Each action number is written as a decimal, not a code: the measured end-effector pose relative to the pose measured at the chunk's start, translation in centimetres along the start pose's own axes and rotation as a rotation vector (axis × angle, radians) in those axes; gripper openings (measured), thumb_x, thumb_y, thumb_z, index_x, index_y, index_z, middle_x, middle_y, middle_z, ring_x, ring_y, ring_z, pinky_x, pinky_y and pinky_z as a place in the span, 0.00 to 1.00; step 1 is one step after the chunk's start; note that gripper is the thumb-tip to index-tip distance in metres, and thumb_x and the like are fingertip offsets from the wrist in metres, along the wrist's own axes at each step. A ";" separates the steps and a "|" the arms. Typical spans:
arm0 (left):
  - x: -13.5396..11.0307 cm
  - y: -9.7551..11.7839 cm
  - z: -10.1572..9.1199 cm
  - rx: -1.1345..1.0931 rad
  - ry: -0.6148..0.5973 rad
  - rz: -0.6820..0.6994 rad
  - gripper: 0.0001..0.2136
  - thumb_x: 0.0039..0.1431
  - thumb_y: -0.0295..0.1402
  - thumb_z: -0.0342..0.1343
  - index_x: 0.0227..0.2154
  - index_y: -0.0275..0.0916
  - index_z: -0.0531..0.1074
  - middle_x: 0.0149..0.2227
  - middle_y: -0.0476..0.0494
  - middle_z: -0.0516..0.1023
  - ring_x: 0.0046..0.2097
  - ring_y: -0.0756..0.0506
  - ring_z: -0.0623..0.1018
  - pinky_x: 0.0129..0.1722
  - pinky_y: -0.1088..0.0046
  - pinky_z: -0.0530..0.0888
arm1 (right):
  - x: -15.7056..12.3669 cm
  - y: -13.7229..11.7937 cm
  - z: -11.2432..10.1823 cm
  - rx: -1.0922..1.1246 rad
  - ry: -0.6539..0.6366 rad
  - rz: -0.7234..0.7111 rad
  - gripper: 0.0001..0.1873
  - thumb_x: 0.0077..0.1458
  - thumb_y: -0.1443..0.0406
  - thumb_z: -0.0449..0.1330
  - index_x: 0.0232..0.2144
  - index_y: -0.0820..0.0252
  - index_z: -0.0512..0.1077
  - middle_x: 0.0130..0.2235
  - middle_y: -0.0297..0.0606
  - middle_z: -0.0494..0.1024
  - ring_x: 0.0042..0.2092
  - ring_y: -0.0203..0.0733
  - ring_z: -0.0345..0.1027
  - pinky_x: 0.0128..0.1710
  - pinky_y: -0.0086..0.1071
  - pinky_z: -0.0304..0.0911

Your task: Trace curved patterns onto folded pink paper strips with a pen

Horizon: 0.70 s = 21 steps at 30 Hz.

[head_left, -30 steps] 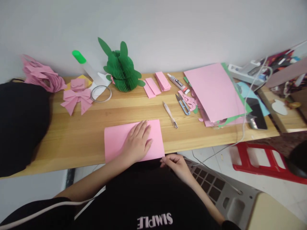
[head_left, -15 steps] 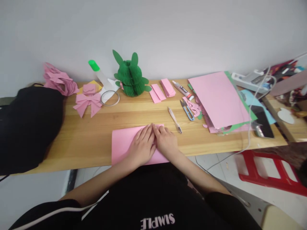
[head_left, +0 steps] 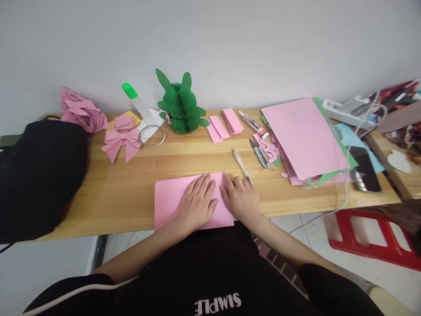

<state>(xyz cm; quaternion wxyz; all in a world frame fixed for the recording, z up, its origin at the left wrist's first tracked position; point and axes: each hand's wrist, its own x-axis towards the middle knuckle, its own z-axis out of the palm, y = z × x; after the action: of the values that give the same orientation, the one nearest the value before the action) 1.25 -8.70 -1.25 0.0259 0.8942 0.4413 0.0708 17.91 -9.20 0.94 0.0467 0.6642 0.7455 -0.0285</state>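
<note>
A folded sheet of pink paper (head_left: 167,199) lies at the front edge of the wooden table. My left hand (head_left: 197,199) rests flat on its middle, fingers stretched out. At the paper's right side is my right hand (head_left: 241,197), with its index finger reaching along the edge near the upper corner and the other fingers bent. The fingers are apart and I see nothing held in them. Just beyond that hand lies a pen (head_left: 241,166), and past it a pair of blue-handled thread snips (head_left: 259,153).
A green paper honeycomb figure (head_left: 180,109) stands by the wall. Left of it are a tape ring (head_left: 151,136), a pink paper bow (head_left: 121,142) and a black bag (head_left: 39,180). To the right lie a glue tube (head_left: 254,125), pink sheets (head_left: 305,136) and a phone (head_left: 365,169).
My right hand has moved right, from beside my left hand to the paper's right edge. My left hand stays flat on the paper. The view has shifted slightly.
</note>
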 end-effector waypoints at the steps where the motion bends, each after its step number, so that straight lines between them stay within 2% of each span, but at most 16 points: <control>1: 0.0 0.0 0.0 0.002 -0.004 0.000 0.24 0.71 0.39 0.42 0.62 0.31 0.66 0.67 0.33 0.63 0.68 0.37 0.64 0.66 0.58 0.62 | -0.1 0.1 0.0 -0.004 0.004 0.007 0.25 0.70 0.58 0.46 0.63 0.62 0.66 0.43 0.50 0.79 0.43 0.49 0.72 0.37 0.36 0.61; 8: 0.2 0.3 -0.6 0.022 -0.036 0.031 0.24 0.71 0.37 0.40 0.62 0.26 0.65 0.66 0.30 0.65 0.67 0.34 0.65 0.66 0.55 0.61 | -0.2 -0.1 0.4 -0.005 0.008 0.004 0.27 0.70 0.59 0.46 0.63 0.68 0.64 0.43 0.52 0.78 0.43 0.50 0.71 0.39 0.39 0.62; 13: 0.9 1.6 -0.6 0.029 -0.056 -0.003 0.24 0.70 0.31 0.38 0.62 0.21 0.64 0.66 0.26 0.64 0.67 0.33 0.65 0.65 0.54 0.61 | -0.1 -0.3 0.3 -0.030 -0.012 -0.035 0.26 0.69 0.63 0.45 0.63 0.71 0.64 0.44 0.54 0.78 0.42 0.50 0.71 0.36 0.39 0.63; 18: 1.9 1.9 -0.1 -0.001 -0.081 0.081 0.25 0.67 0.26 0.38 0.65 0.27 0.60 0.68 0.36 0.62 0.69 0.41 0.62 0.68 0.62 0.59 | -0.2 -0.5 0.4 -0.075 -0.009 -0.050 0.25 0.64 0.73 0.47 0.61 0.72 0.65 0.42 0.53 0.78 0.40 0.49 0.71 0.33 0.37 0.63; 21: 1.9 1.4 0.0 -0.009 -0.083 0.093 0.25 0.68 0.27 0.37 0.66 0.30 0.59 0.68 0.38 0.62 0.69 0.44 0.61 0.68 0.64 0.58 | -0.2 -0.4 0.6 -0.091 0.015 -0.058 0.24 0.66 0.70 0.46 0.61 0.73 0.65 0.41 0.53 0.78 0.39 0.49 0.71 0.33 0.37 0.63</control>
<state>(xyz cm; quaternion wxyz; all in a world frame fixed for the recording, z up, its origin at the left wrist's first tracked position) 3.47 -8.01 -0.85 0.0446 0.9157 0.3976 0.0368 17.53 -9.54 0.32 0.0705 0.6399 0.7652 0.0091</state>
